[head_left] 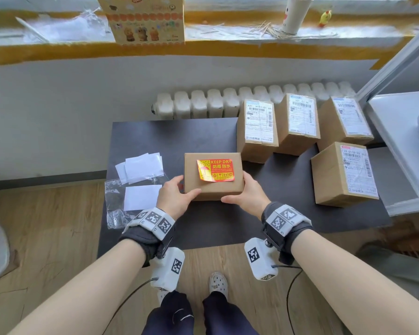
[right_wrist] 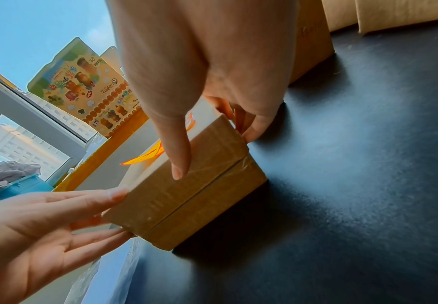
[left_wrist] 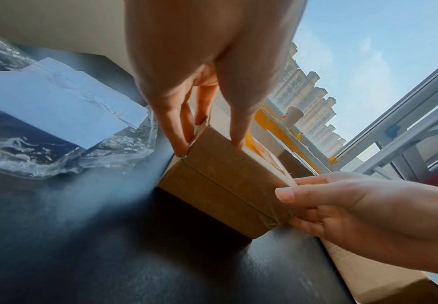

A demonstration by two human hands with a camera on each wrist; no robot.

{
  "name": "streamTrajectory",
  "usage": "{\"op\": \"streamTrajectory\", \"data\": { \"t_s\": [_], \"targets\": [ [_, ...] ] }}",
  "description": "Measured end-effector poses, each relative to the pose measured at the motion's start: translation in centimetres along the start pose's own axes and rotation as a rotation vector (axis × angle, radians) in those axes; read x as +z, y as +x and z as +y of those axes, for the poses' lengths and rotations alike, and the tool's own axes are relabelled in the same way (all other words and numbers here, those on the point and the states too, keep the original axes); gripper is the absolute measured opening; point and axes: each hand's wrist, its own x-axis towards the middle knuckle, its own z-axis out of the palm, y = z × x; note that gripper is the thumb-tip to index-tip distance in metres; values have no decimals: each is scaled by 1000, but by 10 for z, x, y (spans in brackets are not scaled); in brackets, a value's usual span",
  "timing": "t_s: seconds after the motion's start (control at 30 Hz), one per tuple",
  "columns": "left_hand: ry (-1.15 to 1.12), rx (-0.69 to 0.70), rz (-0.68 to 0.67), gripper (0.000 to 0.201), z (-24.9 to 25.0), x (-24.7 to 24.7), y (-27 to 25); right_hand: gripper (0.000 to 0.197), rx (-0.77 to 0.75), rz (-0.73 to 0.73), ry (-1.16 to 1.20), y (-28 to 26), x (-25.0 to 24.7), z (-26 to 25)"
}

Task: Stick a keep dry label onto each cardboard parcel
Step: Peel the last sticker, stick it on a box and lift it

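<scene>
A small cardboard parcel (head_left: 213, 187) sits mid-table with a red and yellow KEEP DRY label (head_left: 215, 170) on its top face. One corner of the label (right_wrist: 145, 158) curls up off the cardboard. My left hand (head_left: 188, 187) grips the parcel's near left corner, thumb on the front face and fingers along the left side. My right hand (head_left: 237, 189) grips the near right corner the same way. In the wrist views the parcel (left_wrist: 225, 185) (right_wrist: 191, 197) casts a dark shadow; I cannot tell whether it is lifted.
Several parcels with white shipping labels (head_left: 257, 131) (head_left: 344, 175) stand at the back right of the dark table (head_left: 215, 226). White backing sheets (head_left: 143, 168) and a clear plastic bag (head_left: 114, 204) lie at the left. A metal shelf (head_left: 402, 141) borders the right edge.
</scene>
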Motion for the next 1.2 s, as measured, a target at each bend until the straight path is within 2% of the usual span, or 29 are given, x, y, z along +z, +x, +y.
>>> {"op": "streamTrajectory", "data": {
  "t_s": [0.07,0.13,0.2,0.23,0.3,0.37,0.43,0.5,0.63,0.87,1.07,1.2],
  "targets": [
    [16,-14,4,54,-1,1,3,79,14,3,-29,2,1,-1],
    [18,28,67,59,-1,0,4,103,2,16,-94,1,0,-4],
    [39,173,158,53,8,-2,0,124,-112,54,-255,-4,0,-8],
    [86,271,158,50,14,-2,-3,129,-206,74,-371,-7,1,-11],
    [317,464,51,52,26,1,-6,133,-382,78,-621,-10,2,-15],
    [658,569,-69,60,30,8,-6,132,-463,56,-827,-8,5,-18],
    [864,574,-125,62,29,12,-2,132,-474,40,-942,-4,7,-19],
    [914,559,-151,60,27,15,2,130,-457,19,-982,-1,9,-19],
    [931,542,-202,63,19,19,7,128,-418,-25,-1012,1,12,-15],
    [958,530,-178,79,3,21,5,125,-416,0,-1025,1,14,-10],
    [932,419,-160,89,1,12,1,127,-416,-8,-1016,3,14,-13],
    [952,511,-169,83,5,15,1,123,-508,-31,-1116,2,17,-18]
  ]
}}
